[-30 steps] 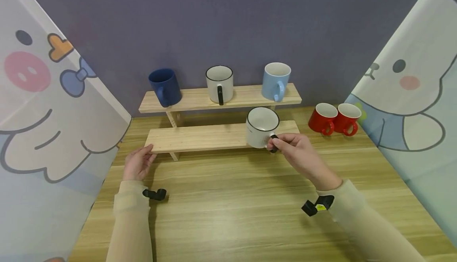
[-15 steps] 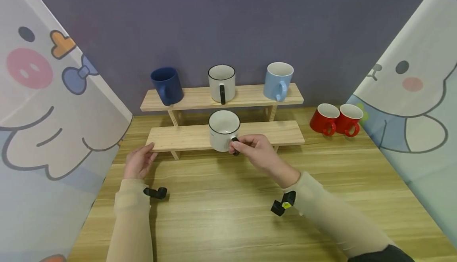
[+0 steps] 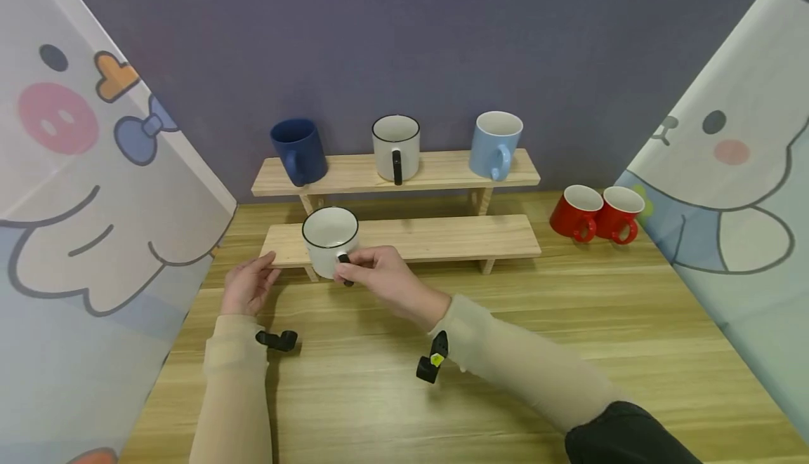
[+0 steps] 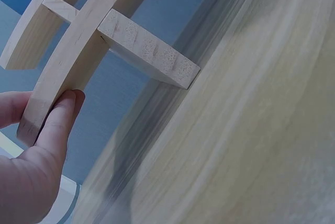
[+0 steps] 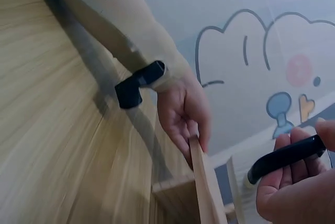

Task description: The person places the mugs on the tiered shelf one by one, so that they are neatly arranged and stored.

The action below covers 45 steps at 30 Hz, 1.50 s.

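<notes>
The right hand (image 3: 388, 281) clamps its fingers on the handle (image 5: 285, 158) of a white mug (image 3: 324, 257), upright just to their left by the lower shelf (image 3: 449, 239)'s front edge. The left hand (image 3: 246, 288) pinches that shelf's front-left corner, beside the mug.

- White cylindrical mug with black rim and black handle (image 3: 325, 239): left of centre in the head frame; upright, mouth up; handle toward lower right, pinched by the right hand (image 3: 388, 278). Overlaps lower shelf board's front edge; contact unclear.
- Pale wooden two-tier shelf (image 3: 455, 238): mid-frame, standing; lower board's left end gripped by the left hand (image 3: 248, 286).
</notes>
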Tool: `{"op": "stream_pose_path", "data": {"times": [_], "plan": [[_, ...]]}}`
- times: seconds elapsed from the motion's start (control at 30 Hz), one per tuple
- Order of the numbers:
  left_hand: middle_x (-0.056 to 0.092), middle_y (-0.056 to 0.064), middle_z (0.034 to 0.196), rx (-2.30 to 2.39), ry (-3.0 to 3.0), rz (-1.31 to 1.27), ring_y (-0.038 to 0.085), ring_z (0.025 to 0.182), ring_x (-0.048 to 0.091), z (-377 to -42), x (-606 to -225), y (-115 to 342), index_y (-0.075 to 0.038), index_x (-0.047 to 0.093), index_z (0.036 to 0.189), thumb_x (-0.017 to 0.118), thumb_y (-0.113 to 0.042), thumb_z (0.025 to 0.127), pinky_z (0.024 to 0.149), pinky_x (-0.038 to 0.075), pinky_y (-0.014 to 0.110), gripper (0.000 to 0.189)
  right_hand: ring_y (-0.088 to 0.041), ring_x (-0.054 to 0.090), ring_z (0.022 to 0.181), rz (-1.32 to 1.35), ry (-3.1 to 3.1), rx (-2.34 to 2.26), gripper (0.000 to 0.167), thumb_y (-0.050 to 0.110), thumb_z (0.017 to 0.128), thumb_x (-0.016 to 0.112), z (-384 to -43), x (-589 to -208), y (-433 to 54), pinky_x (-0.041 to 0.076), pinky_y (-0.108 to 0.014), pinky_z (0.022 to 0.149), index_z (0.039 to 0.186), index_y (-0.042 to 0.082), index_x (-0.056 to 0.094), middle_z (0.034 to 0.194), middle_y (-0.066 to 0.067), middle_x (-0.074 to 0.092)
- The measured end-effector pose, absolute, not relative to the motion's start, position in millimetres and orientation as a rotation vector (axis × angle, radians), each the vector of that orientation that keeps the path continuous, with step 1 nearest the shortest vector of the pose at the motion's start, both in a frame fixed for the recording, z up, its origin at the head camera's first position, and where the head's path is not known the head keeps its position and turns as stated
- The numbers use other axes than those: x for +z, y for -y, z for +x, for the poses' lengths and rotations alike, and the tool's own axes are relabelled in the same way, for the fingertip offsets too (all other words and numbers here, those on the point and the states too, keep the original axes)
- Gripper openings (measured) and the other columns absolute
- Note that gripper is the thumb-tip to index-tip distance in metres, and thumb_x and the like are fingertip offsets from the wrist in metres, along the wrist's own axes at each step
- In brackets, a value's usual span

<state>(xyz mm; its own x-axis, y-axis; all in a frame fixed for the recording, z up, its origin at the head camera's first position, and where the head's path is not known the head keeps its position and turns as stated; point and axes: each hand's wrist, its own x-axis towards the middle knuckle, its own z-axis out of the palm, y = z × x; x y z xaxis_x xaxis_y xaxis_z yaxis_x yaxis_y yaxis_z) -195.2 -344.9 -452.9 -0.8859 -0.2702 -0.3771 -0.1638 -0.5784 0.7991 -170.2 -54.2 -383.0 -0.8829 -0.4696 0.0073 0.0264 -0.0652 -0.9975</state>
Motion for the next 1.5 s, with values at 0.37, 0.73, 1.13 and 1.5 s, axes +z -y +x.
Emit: {"op": "stream_pose_path", "data": {"times": [0.37,0.73,1.13,1.5], "plan": [[0.071,0.009,0.086,-2.605,1.462,0.737,0.013,0.076,0.071,-196.6,-452.4,343.6,0.003,0.060,0.107,0.070,-0.002,0.097,0.077,0.059,0.019,0.015,-0.011,0.064,0.091,-0.244,-1.973,-1.999,0.016,0.016,0.094,0.079,-176.1,-380.9,115.2,0.056,-0.027,0.076,0.100,0.001,0.077,0.093,0.001,0.071],[0.070,0.009,0.090,-2.618,1.471,0.705,0.014,0.079,0.071,-199.8,-454.5,342.7,0.002,0.059,0.108,0.070,-0.003,0.098,0.081,0.058,0.020,0.017,-0.014,0.063,0.086,-0.106,-1.941,-2.163,0.011,0.018,0.095,0.078,-190.8,-391.1,147.6,0.058,-0.030,0.071,0.090,0.008,0.077,0.094,0.000,0.066],[0.070,0.008,0.085,-2.624,1.464,0.721,0.013,0.074,0.070,-201.2,-454.1,342.6,0.001,0.060,0.107,0.070,-0.003,0.097,0.077,0.059,0.019,0.015,-0.012,0.058,0.085,-0.171,-2.072,-2.058,0.016,0.025,0.094,0.079,-196.7,-397.7,149.1,0.053,-0.028,0.065,0.089,0.010,0.076,0.094,0.004,0.065],[0.070,0.009,0.088,-2.633,1.437,0.730,0.014,0.076,0.070,-198.1,-455.2,346.0,0.003,0.051,0.118,0.070,-0.002,0.097,0.078,0.059,0.020,0.029,-0.008,0.062,0.087,-0.261,-2.084,-1.980,0.029,0.029,0.092,0.081,-196.5,-395.4,139.4,0.056,-0.025,0.072,0.103,0.003,0.077,0.094,0.006,0.070]]}}
